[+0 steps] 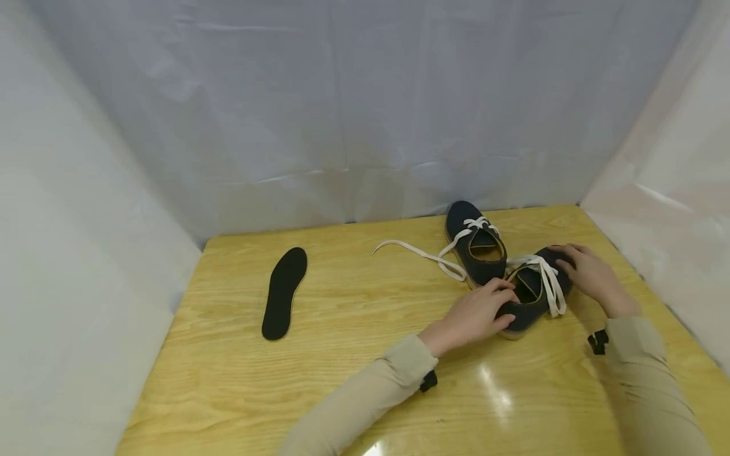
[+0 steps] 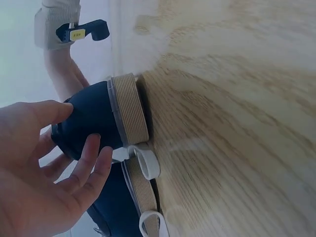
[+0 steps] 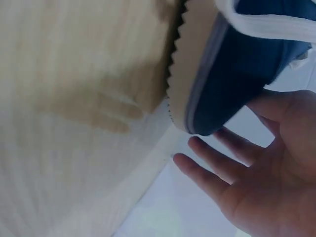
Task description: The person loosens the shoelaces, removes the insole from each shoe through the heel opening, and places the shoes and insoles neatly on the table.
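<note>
A dark navy canvas sneaker (image 1: 527, 310) with white laces rests at the right of the table. My left hand (image 1: 480, 315) holds it by the heel; in the left wrist view the thumb and fingers lie around the heel (image 2: 91, 116). At the other end my right hand (image 1: 590, 273) holds the toe; the right wrist view shows thumb and fingers about the toe (image 3: 222, 98), with the outer fingers spread off it. Its matching sneaker (image 1: 463, 218) stands just behind, with one long lace (image 1: 419, 251) trailing left over the table.
A black insole (image 1: 281, 294) lies flat on the left part of the wooden table (image 1: 239, 399). White sheeting (image 1: 319, 126) hangs behind the table and along both sides. Small black devices (image 1: 597, 342) are worn at the wrists.
</note>
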### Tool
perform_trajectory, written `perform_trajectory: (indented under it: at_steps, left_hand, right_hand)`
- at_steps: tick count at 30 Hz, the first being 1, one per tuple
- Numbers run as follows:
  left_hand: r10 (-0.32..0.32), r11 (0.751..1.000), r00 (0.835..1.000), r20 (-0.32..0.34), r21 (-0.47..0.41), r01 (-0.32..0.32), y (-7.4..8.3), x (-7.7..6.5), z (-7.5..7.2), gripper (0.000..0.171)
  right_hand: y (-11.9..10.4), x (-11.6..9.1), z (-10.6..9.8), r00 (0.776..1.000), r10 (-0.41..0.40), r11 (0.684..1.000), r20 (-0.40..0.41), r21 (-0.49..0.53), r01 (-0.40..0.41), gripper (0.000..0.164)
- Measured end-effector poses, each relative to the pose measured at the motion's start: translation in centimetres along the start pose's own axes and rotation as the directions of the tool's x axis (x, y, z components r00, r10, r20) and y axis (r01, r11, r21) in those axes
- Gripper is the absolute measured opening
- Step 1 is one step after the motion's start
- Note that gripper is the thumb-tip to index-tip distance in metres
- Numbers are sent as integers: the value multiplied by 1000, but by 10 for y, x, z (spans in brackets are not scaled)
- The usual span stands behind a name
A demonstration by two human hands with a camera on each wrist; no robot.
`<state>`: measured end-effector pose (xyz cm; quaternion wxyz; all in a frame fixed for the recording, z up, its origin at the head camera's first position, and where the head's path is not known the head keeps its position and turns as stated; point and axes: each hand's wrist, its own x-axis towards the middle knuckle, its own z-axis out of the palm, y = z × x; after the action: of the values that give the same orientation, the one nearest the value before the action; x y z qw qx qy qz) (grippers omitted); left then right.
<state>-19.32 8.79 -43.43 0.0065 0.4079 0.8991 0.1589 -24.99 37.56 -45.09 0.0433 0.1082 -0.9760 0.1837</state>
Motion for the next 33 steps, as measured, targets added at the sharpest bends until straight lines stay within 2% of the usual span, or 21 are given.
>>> perform_trajectory:
  at_steps: [4,7,14,22,28,33]
  left_hand:
    - [16,1000,1000,18,-24,-15,-7,-5,-3,31]
    - [34,998,999,36,-53,-32,-14,-11,-8,30]
    - [47,993,999,22,-106,-45,-29,-24,-15,23]
    - [73,987,997,8,-145,-71,-41,-35,-21,21]
    - [56,978,998,35,-205,-48,-51,-48,-26,22]
    - [46,970,998,32,-242,-37,-58,-56,-28,19]
  right_hand:
    - [-4,-7,2,998,-5,1000,-65,18,6,30]
    - [-7,-16,3,995,30,999,-90,27,-28,29]
    - [-22,-31,1,992,89,996,-88,0,-89,28]
    - [-45,-40,5,990,81,994,-113,-60,-88,34]
    - [-56,-49,12,987,82,993,-138,-72,-93,29]
    - [-63,-56,14,985,95,993,-140,-61,-105,28]
